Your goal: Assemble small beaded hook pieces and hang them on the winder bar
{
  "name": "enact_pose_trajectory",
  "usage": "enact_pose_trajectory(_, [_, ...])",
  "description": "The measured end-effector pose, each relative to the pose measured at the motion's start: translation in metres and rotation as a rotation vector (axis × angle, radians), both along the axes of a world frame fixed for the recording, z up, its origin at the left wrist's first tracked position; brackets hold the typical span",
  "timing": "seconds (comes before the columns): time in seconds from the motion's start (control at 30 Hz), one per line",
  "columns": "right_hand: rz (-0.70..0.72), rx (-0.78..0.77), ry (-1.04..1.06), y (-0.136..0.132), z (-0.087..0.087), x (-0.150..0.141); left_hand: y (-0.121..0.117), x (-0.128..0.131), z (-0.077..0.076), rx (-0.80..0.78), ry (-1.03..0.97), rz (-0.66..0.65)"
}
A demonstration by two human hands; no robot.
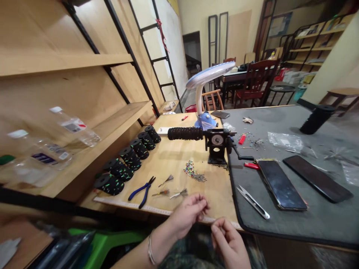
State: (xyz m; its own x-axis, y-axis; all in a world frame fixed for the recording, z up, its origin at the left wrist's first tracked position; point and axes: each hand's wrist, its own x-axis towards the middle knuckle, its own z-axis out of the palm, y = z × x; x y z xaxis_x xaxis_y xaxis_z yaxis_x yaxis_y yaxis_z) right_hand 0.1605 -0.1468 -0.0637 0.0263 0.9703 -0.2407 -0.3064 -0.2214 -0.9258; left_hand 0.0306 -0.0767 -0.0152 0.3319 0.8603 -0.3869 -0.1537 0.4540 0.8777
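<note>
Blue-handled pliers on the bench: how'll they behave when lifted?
The blue-handled steel pliers likely feel stiff and head-heavy, with metal at one end of slim grips. Lying flat, they probably won't roll. Their spread handles may swing.

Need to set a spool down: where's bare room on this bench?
Bare wood between the bead pile and the grey mat, above the left hand. Bare mat right of the thread snips, below the phone. Crowded: black spools, blue pliers.

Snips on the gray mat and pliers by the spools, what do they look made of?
The snips look like polished steel, from their bright silvery sheen. The pliers seem to have dark steel jaws and blue plastic-coated handles, going by their smooth colour.
</note>
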Motion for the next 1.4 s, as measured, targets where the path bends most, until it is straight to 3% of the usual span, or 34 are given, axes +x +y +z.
enact_pose_trajectory(0.13, [0.135, 0.022, -0.008, -0.003, 0.004, -0.018, -0.029, -0.014, -0.013, -0.308, -0.369, 0.24])
enact_pose_trajectory(0.37, [0.241, 0.032, 0.018, 0.004, 0.002, -0.032, -0.03, -0.02, -0.013, -0.469, -0.459, 0.303])
enact_pose_trajectory(0.63, [0.3, -0.02, 0.071, 0.013, 0.014, -0.034, -0.031, -0.026, -0.014, -0.453, -0.469, 0.265])
enact_pose_trajectory(1.4, [0.302, -0.028, 0.027, 0.017, 0.015, -0.032, -0.031, -0.023, -0.011, -0.318, -0.446, 0.204])
